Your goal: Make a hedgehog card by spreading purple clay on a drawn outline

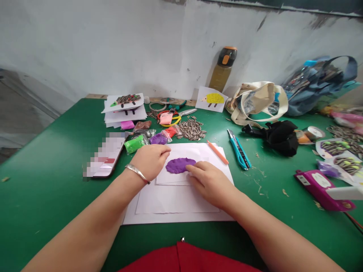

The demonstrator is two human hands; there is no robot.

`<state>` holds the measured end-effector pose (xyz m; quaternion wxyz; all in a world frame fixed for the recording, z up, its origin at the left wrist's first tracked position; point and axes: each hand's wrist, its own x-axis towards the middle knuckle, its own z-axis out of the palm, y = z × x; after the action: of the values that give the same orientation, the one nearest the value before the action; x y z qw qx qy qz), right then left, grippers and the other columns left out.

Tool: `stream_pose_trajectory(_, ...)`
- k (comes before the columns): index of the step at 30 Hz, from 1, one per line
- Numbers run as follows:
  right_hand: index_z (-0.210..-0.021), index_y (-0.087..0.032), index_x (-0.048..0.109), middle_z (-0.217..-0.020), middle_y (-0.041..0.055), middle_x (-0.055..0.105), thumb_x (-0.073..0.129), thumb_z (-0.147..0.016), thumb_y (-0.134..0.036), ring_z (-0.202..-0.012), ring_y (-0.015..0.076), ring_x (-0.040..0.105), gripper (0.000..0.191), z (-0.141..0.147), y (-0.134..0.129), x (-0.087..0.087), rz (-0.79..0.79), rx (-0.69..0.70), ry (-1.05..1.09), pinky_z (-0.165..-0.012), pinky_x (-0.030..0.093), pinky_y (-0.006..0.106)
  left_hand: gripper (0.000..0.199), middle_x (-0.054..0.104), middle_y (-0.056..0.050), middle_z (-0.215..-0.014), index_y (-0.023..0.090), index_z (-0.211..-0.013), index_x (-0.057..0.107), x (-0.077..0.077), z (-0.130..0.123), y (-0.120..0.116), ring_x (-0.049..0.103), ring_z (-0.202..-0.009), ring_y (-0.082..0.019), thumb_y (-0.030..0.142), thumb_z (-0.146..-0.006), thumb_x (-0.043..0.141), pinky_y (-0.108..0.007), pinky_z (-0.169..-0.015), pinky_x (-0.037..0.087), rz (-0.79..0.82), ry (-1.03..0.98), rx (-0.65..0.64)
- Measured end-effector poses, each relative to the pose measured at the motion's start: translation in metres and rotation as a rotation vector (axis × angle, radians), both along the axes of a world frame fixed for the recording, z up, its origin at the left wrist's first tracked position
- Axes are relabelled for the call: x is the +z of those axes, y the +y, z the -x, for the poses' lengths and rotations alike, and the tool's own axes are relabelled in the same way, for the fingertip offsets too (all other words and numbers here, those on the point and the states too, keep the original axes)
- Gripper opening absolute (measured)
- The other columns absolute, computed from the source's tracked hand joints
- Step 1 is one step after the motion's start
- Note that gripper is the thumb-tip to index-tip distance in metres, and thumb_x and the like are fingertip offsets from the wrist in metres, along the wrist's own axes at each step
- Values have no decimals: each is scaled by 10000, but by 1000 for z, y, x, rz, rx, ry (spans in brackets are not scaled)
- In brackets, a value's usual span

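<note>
Tall olive translucent btl w/ black-&-orange lid [221,73] nr grey-white painted wall [119,45]. To its R: cream fabric tote bag [246,102], then blue fabric bag [304,105]. Black soft fabric bundle [283,139] in front. Magenta rectangular case [319,189] far R; flat dark-edged phone [109,156] on L, screen pixelated.

The left forearm [93,215] and the right forearm [272,226], both bare, are slanting inward from the lower corners of the view. The left hand [150,158] is showing its back, its visible fingers [165,150] lying together and pointing rightward, its palm being hidden. The right hand [212,181] is facing it, back uppermost, index finger [195,171] pointing leftward, thumb [196,184] standing apart below.
</note>
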<state>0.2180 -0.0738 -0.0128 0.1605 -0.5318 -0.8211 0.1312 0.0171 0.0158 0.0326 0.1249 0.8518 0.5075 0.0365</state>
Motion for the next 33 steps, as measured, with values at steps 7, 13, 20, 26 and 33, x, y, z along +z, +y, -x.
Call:
stream_pose_trajectory(7,-1091,-173,642,-914,91,608,402,-962,-217,-844,203,558,276,-3,2,-1,53,-11,43,-746,437,329,257,726,-52,-985,217,-1009,728,-15,-8,-3,647,-941,-223,227,-900,496,-321,-802,466,121,66,-272)
stream_pose_trajectory(13,-1000,-143,674,-888,105,594,407,-955,-184,-801,207,520,274,4,0,1,-2,25,-87,-715,408,332,238,684,-87,-975,172,-1019,708,-23,-9,-4,619,-948,-237,196,-879,517,-345,-830,466,98,76,-323)
stream_pose_trajectory(20,-1055,-183,683,-928,102,616,416,-955,-193,-836,210,540,285,1,0,3,-12,64,-36,-732,418,332,183,673,-78,-961,174,-951,686,-21,-10,-6,605,-916,-237,184,-857,529,-345,-785,459,110,79,-303)
stream_pose_trajectory(26,-1268,-212,579,-906,77,613,444,-931,-194,-799,196,560,363,2,1,0,40,-13,-8,-694,411,309,172,667,-71,-943,179,-943,678,-23,-9,-5,603,-905,-233,192,-857,530,-337,-776,452,107,63,-308)
stream_pose_trajectory(33,-1165,-264,656,-866,65,584,433,-956,-254,-723,176,522,305,6,1,-2,-20,36,-152,-634,349,298,161,665,-78,-955,176,-940,672,-23,-10,-6,604,-909,-238,187,-855,535,-342,-781,452,110,73,-295)
